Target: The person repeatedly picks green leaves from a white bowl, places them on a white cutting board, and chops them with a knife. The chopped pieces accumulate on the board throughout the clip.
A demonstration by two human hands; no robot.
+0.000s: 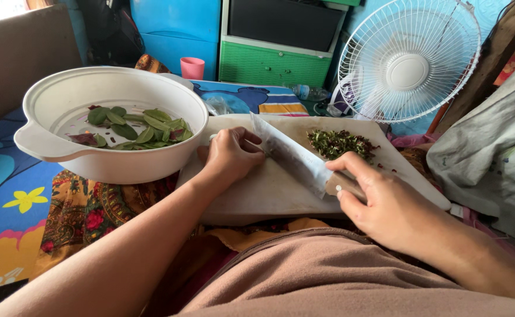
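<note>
Now, knife: your right hand (381, 202) is closed round the wooden handle of the broad steel knife (295, 157).
Long axis: the blade runs up and left from that hand, across the pale cutting board (269, 196).
Left hand: your left hand (231, 155) is curled shut just left of the blade; whatever it pins is hidden.
Chopped pile: the minced green and red leaves (341, 143) lie beyond the blade, nearer your right hand.
Whole leaves: in the white plastic colander bowl (46, 141), left of your left hand.
</note>
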